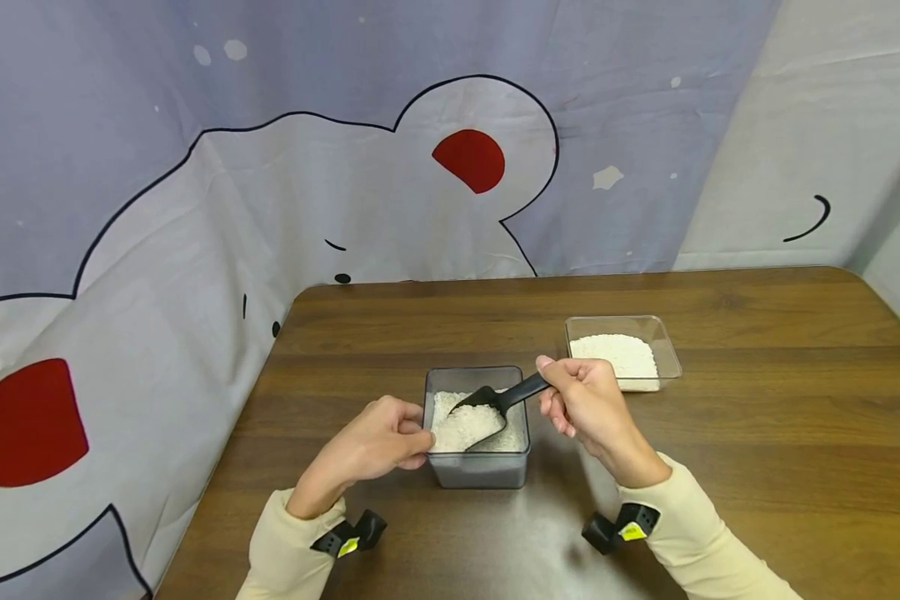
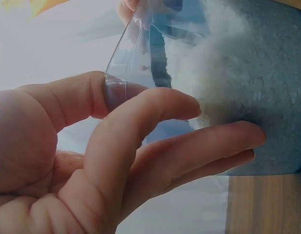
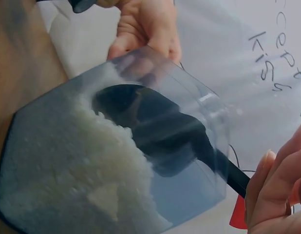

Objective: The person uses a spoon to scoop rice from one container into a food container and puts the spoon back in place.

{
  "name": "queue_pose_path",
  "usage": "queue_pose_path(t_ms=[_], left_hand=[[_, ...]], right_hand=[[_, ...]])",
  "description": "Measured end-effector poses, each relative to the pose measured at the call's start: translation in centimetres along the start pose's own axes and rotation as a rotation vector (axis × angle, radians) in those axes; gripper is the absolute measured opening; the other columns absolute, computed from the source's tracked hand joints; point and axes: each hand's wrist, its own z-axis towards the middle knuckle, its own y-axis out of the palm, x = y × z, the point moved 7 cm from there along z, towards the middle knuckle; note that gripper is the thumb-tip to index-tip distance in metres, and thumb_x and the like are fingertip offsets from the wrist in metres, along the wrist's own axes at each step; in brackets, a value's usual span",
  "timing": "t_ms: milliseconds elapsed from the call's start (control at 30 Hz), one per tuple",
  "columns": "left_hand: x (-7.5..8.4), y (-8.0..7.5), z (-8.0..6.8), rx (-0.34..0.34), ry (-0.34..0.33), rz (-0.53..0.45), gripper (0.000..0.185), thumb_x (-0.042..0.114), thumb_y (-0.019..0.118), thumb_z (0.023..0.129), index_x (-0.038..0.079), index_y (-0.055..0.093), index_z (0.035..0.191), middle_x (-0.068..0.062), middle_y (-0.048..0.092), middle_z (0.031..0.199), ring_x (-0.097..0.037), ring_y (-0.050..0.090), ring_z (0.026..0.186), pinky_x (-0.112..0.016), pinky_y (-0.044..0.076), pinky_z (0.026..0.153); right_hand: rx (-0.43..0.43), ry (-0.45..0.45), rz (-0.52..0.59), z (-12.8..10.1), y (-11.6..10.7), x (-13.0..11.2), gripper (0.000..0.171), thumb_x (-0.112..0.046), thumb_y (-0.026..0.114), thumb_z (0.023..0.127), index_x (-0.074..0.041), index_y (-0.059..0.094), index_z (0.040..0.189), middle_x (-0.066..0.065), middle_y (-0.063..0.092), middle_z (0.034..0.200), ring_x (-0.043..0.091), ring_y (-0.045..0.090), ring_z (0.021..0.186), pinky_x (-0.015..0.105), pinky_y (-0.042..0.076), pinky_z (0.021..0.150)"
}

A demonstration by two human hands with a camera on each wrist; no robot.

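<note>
A smoky see-through square container (image 1: 487,473) stands upright on the table with white rice (image 2: 267,83) inside. At its near left corner my left hand (image 1: 375,437) pinches the wall, thumb at the rim and fingers along the outside. My right hand (image 1: 588,408) grips the handle of a black scoop (image 1: 527,388), which slants down into the container. Rice (image 1: 468,427) is heaped in the scoop's bowl. Through the wall in the right wrist view, the black scoop (image 3: 155,122) sits partly sunk in the rice.
Behind my right hand stands a shallow clear box (image 1: 671,357) holding white grain (image 1: 618,354). The wooden table (image 1: 780,417) reaches back to a printed cloth (image 1: 307,192). Each wrist carries a small black camera (image 1: 603,532).
</note>
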Motion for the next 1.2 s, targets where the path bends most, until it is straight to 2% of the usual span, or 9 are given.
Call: queue_pose_path(t_ms=[133,400,600,700,867,933,1200], left_hand=[[-0.1,-0.1,0.0,0.011,-0.002,0.010,0.030,0.005,0.056,0.081,-0.013,0.057,0.105,-0.011,0.066,0.079,-0.021,0.066,0.078,-0.032,0.055,0.069],[-0.1,-0.2,0.0,0.010,-0.006,0.014,0.037,0.005,0.055,0.080,-0.014,0.054,0.112,-0.011,0.067,0.081,-0.021,0.066,0.080,-0.032,0.055,0.071],[-0.2,-0.2,0.0,0.015,-0.011,0.012,0.046,0.005,0.055,0.080,-0.016,0.048,0.120,-0.013,0.067,0.085,-0.023,0.066,0.082,-0.033,0.055,0.072],[-0.1,-0.2,0.0,0.016,-0.006,0.011,0.041,0.005,0.055,0.080,-0.015,0.052,0.116,-0.012,0.067,0.082,-0.022,0.066,0.080,-0.033,0.055,0.071],[-0.1,-0.1,-0.1,0.011,-0.001,0.005,0.021,0.005,0.055,0.080,-0.009,0.060,0.095,-0.007,0.063,0.071,-0.017,0.065,0.076,-0.031,0.055,0.069],[-0.1,-0.1,-0.1,0.010,-0.003,0.006,0.019,0.005,0.055,0.080,-0.008,0.060,0.093,-0.006,0.063,0.070,-0.017,0.065,0.076,-0.031,0.055,0.069],[-0.1,-0.2,0.1,0.008,-0.017,0.021,0.028,0.006,0.056,0.081,-0.011,0.059,0.104,-0.003,0.058,0.065,-0.019,0.066,0.077,-0.031,0.055,0.069]], right_hand=[[0.008,-0.002,0.024,0.1,-0.6,-0.4,0.033,-0.019,0.053,0.092,0.006,0.053,0.070,0.000,0.052,0.044,0.004,0.039,0.028,0.015,0.027,0.026],[0.008,-0.014,0.057,0.2,-1.5,-1.1,0.031,-0.019,0.053,0.092,0.004,0.057,0.072,-0.001,0.052,0.044,0.003,0.037,0.028,0.015,0.025,0.026],[-0.003,0.035,0.099,0.5,-1.8,-0.8,0.028,-0.018,0.052,0.093,0.001,0.058,0.073,-0.003,0.051,0.043,0.002,0.036,0.028,0.014,0.025,0.026],[-0.009,0.062,0.139,0.6,-2.0,-0.7,0.028,-0.018,0.053,0.092,0.000,0.059,0.072,-0.003,0.052,0.043,0.001,0.036,0.028,0.014,0.024,0.026],[-0.035,0.076,0.211,0.7,-2.1,-1.0,0.028,-0.019,0.055,0.091,-0.002,0.059,0.069,-0.002,0.051,0.043,0.000,0.036,0.028,0.014,0.024,0.025],[-0.042,0.077,0.230,0.7,-2.2,-1.2,0.028,-0.020,0.055,0.091,-0.003,0.058,0.068,-0.002,0.051,0.043,0.000,0.036,0.027,0.014,0.024,0.025],[-0.052,0.053,0.317,0.8,-4.0,-2.3,0.028,-0.017,0.053,0.092,-0.004,0.059,0.069,-0.003,0.051,0.043,0.000,0.038,0.027,0.013,0.024,0.024]])
